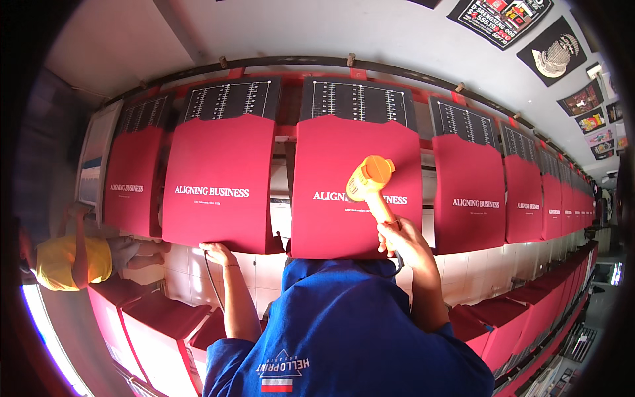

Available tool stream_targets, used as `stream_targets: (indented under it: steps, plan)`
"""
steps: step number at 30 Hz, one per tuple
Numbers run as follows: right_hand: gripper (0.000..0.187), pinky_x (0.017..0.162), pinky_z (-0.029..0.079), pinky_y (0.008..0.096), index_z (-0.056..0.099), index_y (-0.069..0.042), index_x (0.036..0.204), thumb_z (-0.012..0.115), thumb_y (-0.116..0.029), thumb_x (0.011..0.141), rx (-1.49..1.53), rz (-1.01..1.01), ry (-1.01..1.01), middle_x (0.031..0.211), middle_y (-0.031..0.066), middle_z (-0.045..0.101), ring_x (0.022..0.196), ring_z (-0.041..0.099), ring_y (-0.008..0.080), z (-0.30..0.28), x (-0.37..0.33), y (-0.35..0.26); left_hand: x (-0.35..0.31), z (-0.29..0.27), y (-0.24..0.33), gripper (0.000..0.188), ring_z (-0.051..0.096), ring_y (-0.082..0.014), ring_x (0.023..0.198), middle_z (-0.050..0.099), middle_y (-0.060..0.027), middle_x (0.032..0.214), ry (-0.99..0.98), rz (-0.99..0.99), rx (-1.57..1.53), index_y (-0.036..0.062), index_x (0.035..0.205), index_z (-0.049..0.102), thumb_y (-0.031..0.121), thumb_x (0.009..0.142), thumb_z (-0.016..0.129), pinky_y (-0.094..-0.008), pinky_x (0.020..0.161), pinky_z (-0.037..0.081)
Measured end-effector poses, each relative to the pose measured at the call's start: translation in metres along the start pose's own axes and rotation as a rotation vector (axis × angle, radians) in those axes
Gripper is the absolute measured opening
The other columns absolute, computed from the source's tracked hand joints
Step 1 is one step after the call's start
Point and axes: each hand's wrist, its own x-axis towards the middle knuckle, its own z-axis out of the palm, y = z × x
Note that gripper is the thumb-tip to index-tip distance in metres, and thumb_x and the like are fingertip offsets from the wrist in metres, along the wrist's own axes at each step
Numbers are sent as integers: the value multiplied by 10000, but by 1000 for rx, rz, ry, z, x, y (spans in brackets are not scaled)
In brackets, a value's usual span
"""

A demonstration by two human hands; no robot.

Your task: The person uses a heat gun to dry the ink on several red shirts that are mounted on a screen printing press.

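An orange hair dryer (370,180) is gripped by its handle in my right hand (405,243). Its head is over the white print of a red T-shirt (357,155), which lies stretched on a black board (357,99). Thin black cord hangs below that hand. At the lower edge of the red T-shirt (219,159) to the left is my left hand (218,254), its fingers closed on a black cord (213,281) that trails down along my forearm.
More printed red shirts (467,192) on boards run in a row to the right. Behind me stands another row of red shirts (157,321). A person in a yellow top (73,260) is at the far left, beside a framed screen (92,165). Posters (552,51) hang on the wall.
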Motion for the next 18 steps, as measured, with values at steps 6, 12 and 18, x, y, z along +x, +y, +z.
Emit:
stream_targets:
  steps: [6,12,18]
  plan:
    - [274,487,461,218,561,-27,1027,627,-277,937,-51,22,-28,750,9,578,613,603,90,31,3,-15,29,-16,-92,210,658,-239,860,634,-126,995,176,281,478,15,1114,543,128,1006,402,-330,765,513]
    - [253,482,457,218,565,-49,1014,621,-285,940,-37,41,38,746,-1,576,604,593,83,43,4,-16,35,9,-109,160,613,-177,848,593,-71,996,168,336,916,20,1094,545,104,1003,444,-261,820,471]
    - [267,471,453,214,551,-47,1030,623,-287,939,-23,64,120,748,5,578,604,596,85,50,5,-10,-6,-9,-2,219,611,-221,954,622,-115,1068,-148,8,224,25,1100,561,163,1028,407,-290,867,469]
